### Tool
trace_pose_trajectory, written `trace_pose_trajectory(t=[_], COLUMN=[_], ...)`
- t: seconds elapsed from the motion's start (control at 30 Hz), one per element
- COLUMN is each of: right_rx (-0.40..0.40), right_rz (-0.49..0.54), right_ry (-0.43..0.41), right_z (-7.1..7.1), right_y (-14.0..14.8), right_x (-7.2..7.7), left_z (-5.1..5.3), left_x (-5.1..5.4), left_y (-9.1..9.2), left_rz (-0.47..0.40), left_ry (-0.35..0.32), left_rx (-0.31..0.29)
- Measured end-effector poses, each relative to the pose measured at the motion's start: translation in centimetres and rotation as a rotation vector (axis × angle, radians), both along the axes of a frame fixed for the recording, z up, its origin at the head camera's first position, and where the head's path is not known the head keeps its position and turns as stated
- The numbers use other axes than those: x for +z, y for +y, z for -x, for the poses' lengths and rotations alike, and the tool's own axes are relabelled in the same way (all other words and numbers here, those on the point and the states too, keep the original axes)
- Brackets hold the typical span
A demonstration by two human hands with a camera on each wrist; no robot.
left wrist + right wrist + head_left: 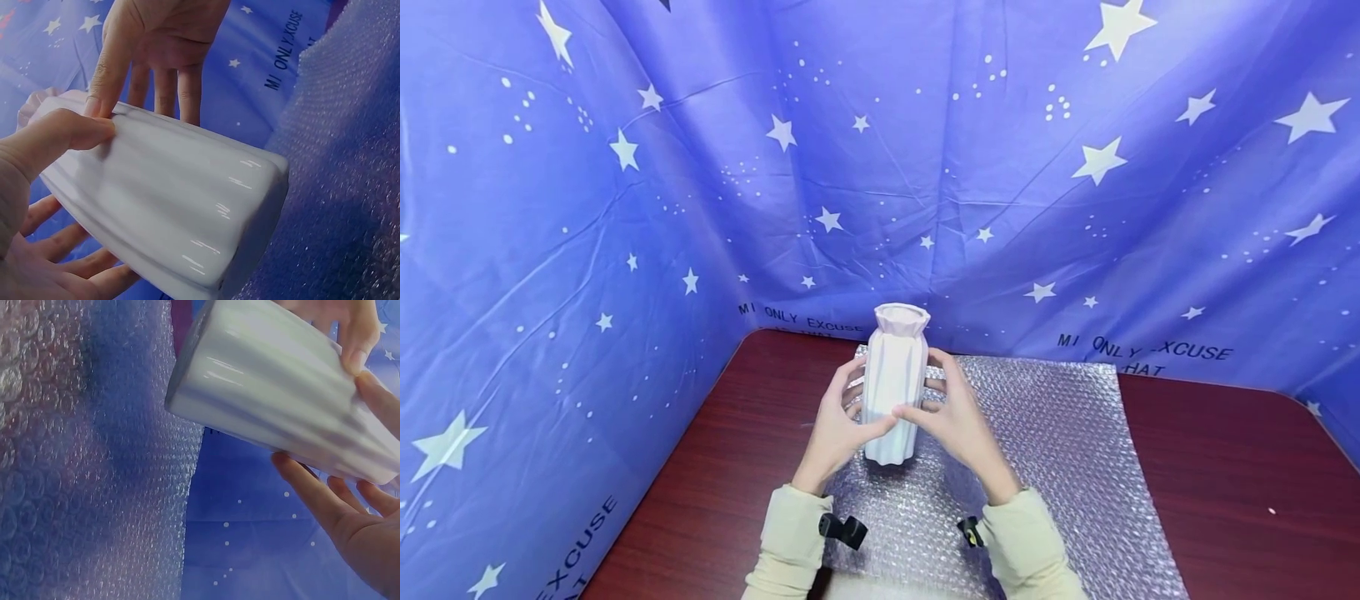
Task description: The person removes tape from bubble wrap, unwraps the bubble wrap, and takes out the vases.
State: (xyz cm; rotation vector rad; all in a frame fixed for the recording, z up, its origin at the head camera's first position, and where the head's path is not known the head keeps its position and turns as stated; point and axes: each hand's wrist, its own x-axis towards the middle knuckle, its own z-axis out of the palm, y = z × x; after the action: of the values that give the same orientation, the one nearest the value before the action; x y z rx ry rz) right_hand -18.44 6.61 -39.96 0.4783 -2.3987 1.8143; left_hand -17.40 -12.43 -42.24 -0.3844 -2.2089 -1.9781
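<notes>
A white vase with a fluted body and a flared, ruffled rim stands between both hands, roughly upright in the head view. My left hand grips its left side, the thumb across the near face and the fingers spread round the side. From the other side my right hand holds it in the same way. In the left wrist view the two thumbs meet on the glossy wall of the vase. Its base shows in the right wrist view, apart from the bubble wrap.
The bubble wrap sheet lies flat on a dark red wooden table. Blue cloth with white stars hangs behind and along the left. A tiny pale speck lies on the table at the right.
</notes>
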Motion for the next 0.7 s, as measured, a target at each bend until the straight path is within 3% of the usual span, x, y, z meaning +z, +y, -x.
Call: trace_pose_trajectory(t=[0.7], right_rx=[0.023], right_rz=[0.041], right_ry=[0.039], right_z=[1.0], right_y=[-3.4], right_x=[0.2], left_z=[0.8], left_x=[-0.2], left_y=[-1.9], left_rz=[-0.045], left_ry=[0.158], left_rx=[0.111])
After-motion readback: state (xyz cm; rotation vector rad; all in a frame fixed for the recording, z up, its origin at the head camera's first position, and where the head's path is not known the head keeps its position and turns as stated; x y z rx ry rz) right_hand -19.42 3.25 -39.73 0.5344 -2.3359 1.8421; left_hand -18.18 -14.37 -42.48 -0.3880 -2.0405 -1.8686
